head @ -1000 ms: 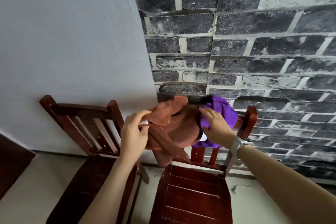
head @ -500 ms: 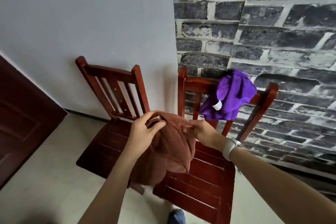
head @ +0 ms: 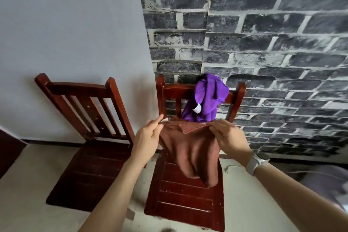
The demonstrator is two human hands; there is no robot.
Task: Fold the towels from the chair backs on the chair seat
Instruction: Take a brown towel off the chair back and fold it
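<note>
Left hand [head: 148, 135] pinching the top left corner of the brown towel [head: 190, 149] between thumb and fingertips, a small white tag poking out just past them. Right hand [head: 227, 135] pinching the top right corner likewise, fingers curled over the edge, white watch [head: 255, 162] on the wrist. Towel stretched between the two hands at its top hem (one bit of hem flopped forward in a small triangle), rest hanging down in soft folds, lower end over the right chair [head: 186, 201] seat; contact with the slats hard to tell. Purple towel [head: 205, 98] bunched over that chair's back rail, towards its right post, white label showing, just behind the brown one. Left chair [head: 88, 156] just beside, back bare, against a grey wall [head: 71, 24]. Brick-pattern wall [head: 263, 43] behind the right chair. Pale floor [head: 22, 203] underneath.
</note>
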